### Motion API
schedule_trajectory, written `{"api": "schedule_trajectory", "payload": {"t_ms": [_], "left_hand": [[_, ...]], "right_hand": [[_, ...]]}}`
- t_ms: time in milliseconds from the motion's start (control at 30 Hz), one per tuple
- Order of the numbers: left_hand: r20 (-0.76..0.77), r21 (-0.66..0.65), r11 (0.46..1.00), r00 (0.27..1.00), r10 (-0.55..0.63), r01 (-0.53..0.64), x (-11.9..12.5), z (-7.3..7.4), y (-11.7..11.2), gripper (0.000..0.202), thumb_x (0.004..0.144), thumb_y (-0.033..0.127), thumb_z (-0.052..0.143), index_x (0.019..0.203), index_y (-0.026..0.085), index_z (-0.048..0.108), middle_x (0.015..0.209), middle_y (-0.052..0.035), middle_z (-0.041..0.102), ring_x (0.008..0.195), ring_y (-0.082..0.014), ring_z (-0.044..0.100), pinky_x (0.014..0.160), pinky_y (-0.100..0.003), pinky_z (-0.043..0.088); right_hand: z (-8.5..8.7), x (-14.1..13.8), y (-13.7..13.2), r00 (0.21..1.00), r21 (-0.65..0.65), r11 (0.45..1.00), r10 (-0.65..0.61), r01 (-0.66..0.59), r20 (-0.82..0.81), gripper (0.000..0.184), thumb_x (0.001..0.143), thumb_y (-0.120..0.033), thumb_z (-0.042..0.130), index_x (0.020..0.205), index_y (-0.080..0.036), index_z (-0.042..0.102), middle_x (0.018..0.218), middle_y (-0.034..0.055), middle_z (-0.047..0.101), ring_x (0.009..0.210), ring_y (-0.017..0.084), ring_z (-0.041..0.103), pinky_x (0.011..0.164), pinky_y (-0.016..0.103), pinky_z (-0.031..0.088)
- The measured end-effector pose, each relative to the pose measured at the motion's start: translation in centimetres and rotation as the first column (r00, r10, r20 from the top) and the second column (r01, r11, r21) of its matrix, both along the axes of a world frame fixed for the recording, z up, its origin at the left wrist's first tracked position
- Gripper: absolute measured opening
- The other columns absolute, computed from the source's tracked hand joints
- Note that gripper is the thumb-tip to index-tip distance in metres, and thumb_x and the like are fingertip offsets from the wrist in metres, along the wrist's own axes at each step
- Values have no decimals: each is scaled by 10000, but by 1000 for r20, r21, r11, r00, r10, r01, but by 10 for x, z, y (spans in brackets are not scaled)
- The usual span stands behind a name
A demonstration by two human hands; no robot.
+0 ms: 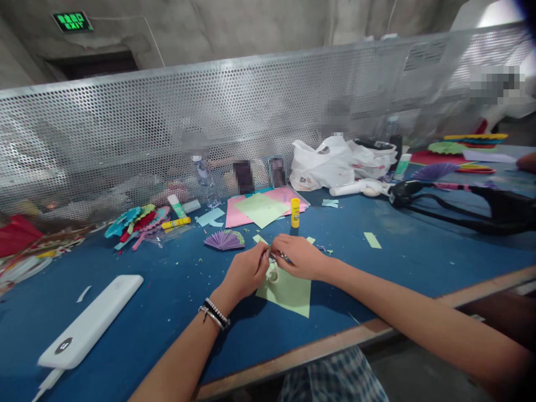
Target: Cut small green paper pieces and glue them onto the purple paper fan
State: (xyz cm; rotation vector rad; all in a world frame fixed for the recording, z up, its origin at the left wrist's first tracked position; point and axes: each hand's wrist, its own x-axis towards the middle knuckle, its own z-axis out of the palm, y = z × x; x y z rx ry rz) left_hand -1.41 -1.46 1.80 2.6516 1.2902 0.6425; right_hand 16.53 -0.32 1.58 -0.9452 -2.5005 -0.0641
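My left hand point(250, 267) and my right hand point(299, 257) meet over a light green paper sheet point(293, 293), fingertips pinched together. What lies between the fingers is too small and covered to make out. Just below the fingertips shows a small whitish ring-shaped thing point(272, 274); whether it is held or lies on the paper I cannot tell. A yellow glue stick point(295, 213) stands upright just beyond my right hand. To the left of it, past my left hand, lies a folded purple paper fan point(225, 240). Green paper scraps point(259, 239) are scattered around.
Pink and green sheets point(262, 209) lie farther back. White plastic bags point(322, 164) and a water bottle point(205, 181) stand by the perforated metal divider point(234, 106). A white power bank point(92, 321) lies front left, a black strap point(452, 209) at right.
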Motion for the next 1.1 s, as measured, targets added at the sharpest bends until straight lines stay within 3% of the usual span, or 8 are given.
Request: {"api": "schedule_trajectory", "payload": {"t_ms": [300, 700, 900, 1100], "left_hand": [[-21, 19, 1000, 1000, -1, 1, 0, 1, -1, 210, 905, 275, 228, 859, 206, 421, 692, 0, 553, 614, -142, 537, 560, -234, 319], [-87, 68, 998, 996, 3, 3, 0, 3, -2, 193, 886, 266, 270, 832, 199, 444, 697, -8, 552, 612, -138, 529, 538, -237, 285], [112, -77, 997, 994, 15, -7, 2, -2, 0, 176, 880, 259, 285, 853, 198, 447, 681, 4, 546, 610, -133, 515, 562, -233, 317], [345, -220, 970, 938, -24, 105, 5, -2, 0, 232, 895, 286, 265, 792, 185, 447, 667, 17, 552, 601, -108, 492, 599, -226, 343]], "right_hand": [[0, 0, -1, 1000, -20, 1000, 9, -9, -15, 112, 840, -188, 381, 823, -148, 484, 797, 62, 545, 757, 157, 477, 657, 257, 351], [-2, -1, 2, 995, -148, 989, -4, -10, -98, 157, 869, -194, 345, 755, -162, 449, 723, 18, 498, 674, 124, 450, 602, 228, 309], [0, -2, 2, 985, -209, 977, -5, -31, -170, 159, 848, -160, 347, 713, -165, 430, 695, 6, 477, 649, 110, 425, 602, 216, 304], [0, 0, 1, 978, -193, 980, 2, -43, -211, 156, 836, -150, 347, 709, -164, 435, 682, 2, 475, 628, 107, 412, 595, 213, 299]]}}
